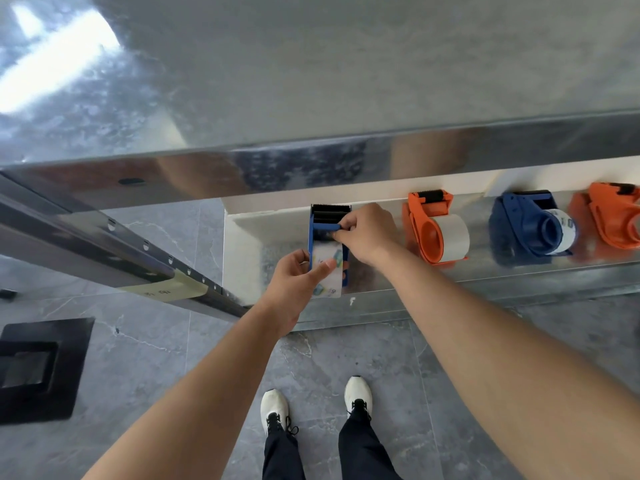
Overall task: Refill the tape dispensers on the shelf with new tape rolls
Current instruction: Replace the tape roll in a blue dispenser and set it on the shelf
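Note:
A blue tape dispenser [323,220] stands on the lower metal shelf [519,275], toothed blade at its far end. A tape roll [329,271] with a printed label sits in it. My left hand [294,282] grips the roll and the dispenser's near end, thumb across the label. My right hand [363,233] pinches the dispenser's blue bar just behind the blade. To the right on the same shelf lie an orange dispenser [433,226] holding a clear roll, a blue dispenser [530,223] holding a white roll, and another orange dispenser [613,216], cut off by the frame edge.
A wide upper metal shelf [311,81] overhangs the far part of the lower one. A slotted shelf upright [138,244] with a yellow label runs diagonally at left. A black square object [38,368] lies on the grey tiled floor. My white shoes [315,403] stand below.

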Motion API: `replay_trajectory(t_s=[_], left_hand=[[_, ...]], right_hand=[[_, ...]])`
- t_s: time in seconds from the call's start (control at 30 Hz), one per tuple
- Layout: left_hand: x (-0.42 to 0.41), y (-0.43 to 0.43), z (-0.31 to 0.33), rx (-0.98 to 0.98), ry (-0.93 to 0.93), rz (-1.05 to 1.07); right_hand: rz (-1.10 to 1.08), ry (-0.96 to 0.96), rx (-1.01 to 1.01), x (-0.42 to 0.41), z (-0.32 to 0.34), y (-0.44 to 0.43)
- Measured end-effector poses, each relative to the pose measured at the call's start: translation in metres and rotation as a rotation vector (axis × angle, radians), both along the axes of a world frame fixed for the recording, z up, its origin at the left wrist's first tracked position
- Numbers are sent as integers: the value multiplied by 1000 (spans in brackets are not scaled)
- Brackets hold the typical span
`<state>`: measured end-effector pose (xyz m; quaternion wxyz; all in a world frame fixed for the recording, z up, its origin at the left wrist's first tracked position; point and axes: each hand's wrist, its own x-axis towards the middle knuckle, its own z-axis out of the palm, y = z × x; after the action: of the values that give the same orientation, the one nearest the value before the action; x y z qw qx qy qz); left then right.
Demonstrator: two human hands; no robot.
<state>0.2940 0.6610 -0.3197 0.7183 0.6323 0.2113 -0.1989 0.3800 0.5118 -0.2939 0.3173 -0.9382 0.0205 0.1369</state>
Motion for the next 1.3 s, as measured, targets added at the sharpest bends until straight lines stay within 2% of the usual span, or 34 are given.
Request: replay_trajectory(t_s=[0.1, 0.2, 0.5, 0.83, 1.03, 1.3], left_hand=[[0, 4, 0, 2, -4, -32], [-1, 8, 1, -26, -11, -72], [0, 15, -3, -5, -24, -179], [-1, 9, 0, 10, -52, -303], [-5, 6, 1, -15, -35, -263], [0, -15, 15, 22, 32, -89]], right_hand=[[85, -63, -166, 1, 5, -2], [98, -115, -207, -1, 6, -4], [-52, -109, -117, -8, 4, -7], [-190, -124, 112, 4, 15, -6], [15, -90, 104, 13, 22, 4], [156, -40, 88, 18, 22, 7]])
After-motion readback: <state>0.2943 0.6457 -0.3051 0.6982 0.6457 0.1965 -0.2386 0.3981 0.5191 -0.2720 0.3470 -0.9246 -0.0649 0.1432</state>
